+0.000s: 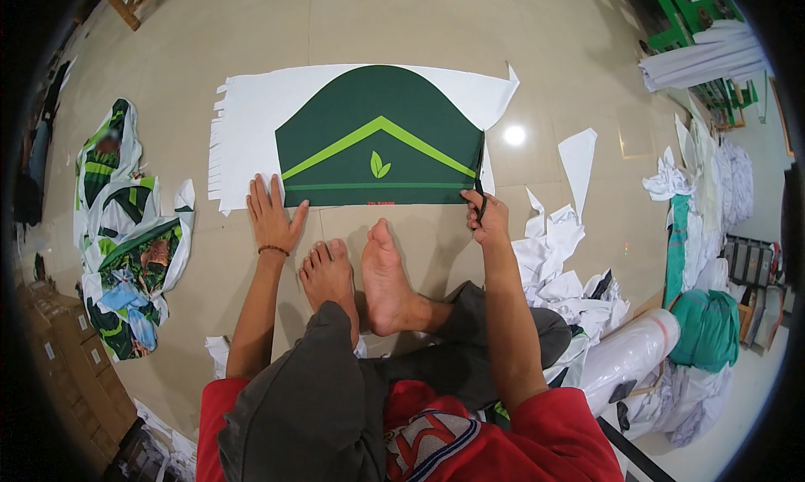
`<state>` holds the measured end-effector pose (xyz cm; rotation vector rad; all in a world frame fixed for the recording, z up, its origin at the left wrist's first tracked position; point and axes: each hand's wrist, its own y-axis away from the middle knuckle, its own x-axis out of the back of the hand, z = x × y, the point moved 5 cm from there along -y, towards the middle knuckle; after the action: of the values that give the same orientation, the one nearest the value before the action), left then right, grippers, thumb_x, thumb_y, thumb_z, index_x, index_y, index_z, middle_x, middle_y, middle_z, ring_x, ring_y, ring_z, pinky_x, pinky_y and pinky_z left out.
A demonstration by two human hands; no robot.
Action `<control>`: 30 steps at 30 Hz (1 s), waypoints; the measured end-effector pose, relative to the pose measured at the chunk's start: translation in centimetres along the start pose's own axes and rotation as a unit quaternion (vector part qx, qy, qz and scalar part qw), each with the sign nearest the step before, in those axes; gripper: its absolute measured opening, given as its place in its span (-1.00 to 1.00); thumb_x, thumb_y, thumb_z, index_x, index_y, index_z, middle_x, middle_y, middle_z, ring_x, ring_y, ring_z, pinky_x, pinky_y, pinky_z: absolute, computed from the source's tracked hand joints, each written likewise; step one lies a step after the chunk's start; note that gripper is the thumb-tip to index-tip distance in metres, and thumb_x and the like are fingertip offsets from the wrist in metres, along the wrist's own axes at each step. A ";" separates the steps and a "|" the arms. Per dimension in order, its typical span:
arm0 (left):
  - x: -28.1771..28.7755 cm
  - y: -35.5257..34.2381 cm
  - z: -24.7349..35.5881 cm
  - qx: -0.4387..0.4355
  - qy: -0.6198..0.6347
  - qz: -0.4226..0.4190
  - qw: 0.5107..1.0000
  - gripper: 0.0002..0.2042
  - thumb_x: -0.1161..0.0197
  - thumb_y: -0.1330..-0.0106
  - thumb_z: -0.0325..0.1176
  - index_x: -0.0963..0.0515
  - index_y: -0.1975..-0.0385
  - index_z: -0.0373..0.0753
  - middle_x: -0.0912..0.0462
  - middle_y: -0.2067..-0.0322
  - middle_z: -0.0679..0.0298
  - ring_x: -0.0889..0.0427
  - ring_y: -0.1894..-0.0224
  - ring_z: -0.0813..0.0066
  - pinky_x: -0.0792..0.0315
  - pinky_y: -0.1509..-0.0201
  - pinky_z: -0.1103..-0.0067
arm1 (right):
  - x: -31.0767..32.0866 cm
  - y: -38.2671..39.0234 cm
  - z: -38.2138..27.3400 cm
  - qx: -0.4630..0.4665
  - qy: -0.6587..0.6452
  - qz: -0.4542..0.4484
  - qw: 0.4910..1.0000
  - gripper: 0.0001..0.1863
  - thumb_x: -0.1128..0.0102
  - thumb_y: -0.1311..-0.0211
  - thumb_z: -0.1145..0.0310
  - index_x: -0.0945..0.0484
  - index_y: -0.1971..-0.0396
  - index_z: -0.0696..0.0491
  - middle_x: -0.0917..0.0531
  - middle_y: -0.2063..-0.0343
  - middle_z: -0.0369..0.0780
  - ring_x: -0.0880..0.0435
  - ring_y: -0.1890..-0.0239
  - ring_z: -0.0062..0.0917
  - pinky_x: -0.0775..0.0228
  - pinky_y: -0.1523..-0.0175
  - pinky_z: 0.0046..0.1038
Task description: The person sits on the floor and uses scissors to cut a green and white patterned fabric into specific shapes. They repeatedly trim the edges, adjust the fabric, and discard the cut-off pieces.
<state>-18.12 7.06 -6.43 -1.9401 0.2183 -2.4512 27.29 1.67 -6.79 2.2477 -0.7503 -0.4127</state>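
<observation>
A white fabric piece lies on the floor, printed with a dark green panel bearing a light green chevron, leaf motif and lower band; its left edge is fringed. My left hand lies flat, fingers spread, on the white margin and lower left corner of the green panel. My right hand grips black-handled scissors at the panel's right edge, blades pointing away from me along that edge, where the white margin is partly cut. My bare feet are just below the fabric, between my hands.
A loose white scrap and a heap of offcuts lie right. Patterned green fabric pieces lie left, near cardboard boxes. A wrapped roll, a green sack and green metal frames line the right side.
</observation>
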 end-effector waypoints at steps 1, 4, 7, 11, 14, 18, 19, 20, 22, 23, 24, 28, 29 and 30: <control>0.0 0.0 0.0 0.001 0.002 -0.001 1.000 -0.16 -0.18 -0.38 0.16 -0.14 -0.51 -0.28 0.03 -0.52 -0.21 0.08 -0.58 -0.14 0.16 -0.58 0.01 | -0.1 0.0 0.1 0.010 0.002 -0.007 1.000 -0.73 -0.54 -0.04 0.43 -0.52 0.47 0.05 -0.47 0.66 -0.38 -0.33 0.79 -0.70 -0.05 0.71 -0.59; 0.0 0.2 -0.7 -0.005 0.014 0.021 1.000 -0.11 -0.22 -0.34 0.19 -0.13 -0.51 -0.28 0.04 -0.53 -0.18 0.10 -0.59 -0.13 0.17 -0.58 0.01 | 0.3 0.7 1.2 0.005 0.006 -0.015 1.000 -0.74 -0.54 -0.06 0.43 -0.54 0.40 0.06 -0.48 0.66 -0.39 -0.35 0.77 -0.71 -0.07 0.70 -0.61; 0.4 0.2 -3.7 0.018 -0.005 -0.020 1.000 -0.03 -0.29 -0.26 0.22 -0.08 -0.54 -0.24 0.07 -0.55 -0.13 0.14 -0.60 -0.13 0.19 -0.58 0.00 | 1.7 3.4 4.0 -0.015 0.021 -0.034 0.999 -0.72 -0.53 -0.08 0.43 -0.55 0.30 0.08 -0.48 0.65 -0.39 -0.37 0.75 -0.71 -0.10 0.69 -0.61; 1.9 -1.2 -9.0 0.046 -0.020 -0.124 0.991 0.07 -0.42 -0.13 0.19 -0.01 -0.57 -0.15 0.11 -0.57 -0.11 0.20 -0.60 -0.19 0.22 -0.59 -0.01 | 4.7 9.2 8.4 -0.034 0.069 -0.029 0.997 -0.69 -0.53 -0.10 0.38 -0.55 0.24 0.07 -0.47 0.65 -0.40 -0.39 0.74 -0.68 -0.16 0.68 -0.58; 3.3 -1.9 -11.3 0.091 -0.037 -0.141 0.985 0.09 -0.52 -0.06 0.10 -0.06 -0.56 -0.14 0.05 -0.54 -0.16 0.13 -0.57 -0.30 0.12 -0.57 -0.01 | 5.8 12.2 9.1 -0.066 0.118 -0.058 0.989 -0.67 -0.53 -0.11 0.34 -0.55 0.21 0.08 -0.51 0.63 -0.37 -0.44 0.72 -0.66 -0.20 0.67 -0.58; 1.8 -2.0 -7.7 -0.021 0.121 0.020 0.992 -0.18 -0.48 -0.17 0.01 -0.33 -0.39 -0.24 -0.27 -0.40 -0.20 -0.18 -0.46 -0.26 -0.09 -0.52 0.08 | 5.4 13.4 6.6 -0.097 0.158 -0.101 0.978 -0.66 -0.55 -0.11 0.32 -0.58 0.20 0.10 -0.59 0.59 -0.33 -0.57 0.66 -0.62 -0.30 0.63 -0.57; 2.0 -2.3 -3.0 -0.044 0.181 0.032 0.982 -0.30 -0.45 -0.23 -0.03 -0.44 -0.31 -0.27 -0.39 -0.33 -0.18 -0.29 -0.41 -0.22 -0.16 -0.49 0.12 | 5.8 13.2 5.7 -0.105 0.165 -0.105 0.975 -0.66 -0.55 -0.11 0.33 -0.58 0.20 0.10 -0.61 0.57 -0.32 -0.60 0.64 -0.61 -0.33 0.62 -0.57; 2.0 -2.2 0.9 -0.081 0.208 0.001 0.975 -0.37 -0.42 -0.26 -0.05 -0.49 -0.24 -0.29 -0.45 -0.29 -0.13 -0.34 -0.38 -0.16 -0.19 -0.46 0.13 | 6.0 13.0 5.0 -0.098 0.172 -0.107 0.974 -0.66 -0.55 -0.11 0.33 -0.58 0.20 0.10 -0.62 0.56 -0.32 -0.62 0.62 -0.60 -0.35 0.61 -0.57; 2.5 -1.7 9.1 -0.177 0.261 -0.054 0.947 -0.48 -0.37 -0.30 -0.06 -0.57 -0.13 -0.30 -0.54 -0.22 -0.04 -0.44 -0.32 -0.08 -0.27 -0.42 0.15 | 6.8 12.4 3.7 -0.087 0.189 -0.108 0.972 -0.67 -0.54 -0.12 0.34 -0.59 0.20 0.10 -0.65 0.53 -0.31 -0.67 0.58 -0.58 -0.40 0.57 -0.58; 3.1 -0.9 13.0 -0.236 0.284 -0.078 0.926 -0.51 -0.35 -0.32 -0.05 -0.60 -0.09 -0.30 -0.57 -0.21 0.00 -0.48 -0.29 -0.06 -0.31 -0.40 0.16 | 7.3 12.1 3.3 -0.084 0.198 -0.111 0.970 -0.67 -0.54 -0.12 0.34 -0.60 0.19 0.11 -0.66 0.52 -0.31 -0.67 0.57 -0.59 -0.40 0.56 -0.58; 2.7 0.2 16.1 -0.282 0.282 -0.108 0.910 -0.50 -0.33 -0.32 -0.01 -0.61 -0.07 -0.29 -0.59 -0.16 0.03 -0.51 -0.25 -0.01 -0.31 -0.38 0.16 | 7.9 11.6 3.0 -0.082 0.206 -0.115 0.968 -0.67 -0.54 -0.13 0.34 -0.60 0.19 0.11 -0.66 0.50 -0.31 -0.68 0.56 -0.59 -0.39 0.55 -0.59; 2.0 4.6 23.1 -0.429 0.030 -0.184 0.884 -0.50 -0.25 -0.29 0.16 -0.70 0.13 -0.20 -0.66 0.03 0.12 -0.58 -0.08 0.17 -0.28 -0.30 0.22 | 9.4 10.1 2.4 -0.076 0.224 -0.140 0.961 -0.67 -0.53 -0.14 0.35 -0.61 0.16 0.12 -0.67 0.49 -0.32 -0.67 0.55 -0.62 -0.37 0.53 -0.63; 1.7 5.1 23.3 -0.429 0.000 -0.214 0.878 -0.50 -0.24 -0.29 0.17 -0.72 0.16 -0.19 -0.67 0.06 0.15 -0.58 -0.05 0.21 -0.27 -0.27 0.25 | 9.8 9.8 2.3 -0.071 0.224 -0.144 0.961 -0.65 -0.53 -0.13 0.34 -0.61 0.15 0.14 -0.68 0.47 -0.31 -0.65 0.56 -0.63 -0.35 0.53 -0.63; 1.5 5.5 23.5 -0.427 -0.031 -0.243 0.870 -0.50 -0.22 -0.29 0.19 -0.73 0.19 -0.18 -0.68 0.10 0.18 -0.59 -0.01 0.24 -0.27 -0.24 0.27 | 10.1 9.5 2.4 -0.066 0.223 -0.148 0.961 -0.64 -0.54 -0.13 0.34 -0.62 0.14 0.15 -0.69 0.46 -0.31 -0.63 0.56 -0.64 -0.33 0.53 -0.63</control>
<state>3.86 -0.93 -0.37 -2.6508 1.1126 -2.8848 30.29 -11.37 -2.34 2.2132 -0.1487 -0.0778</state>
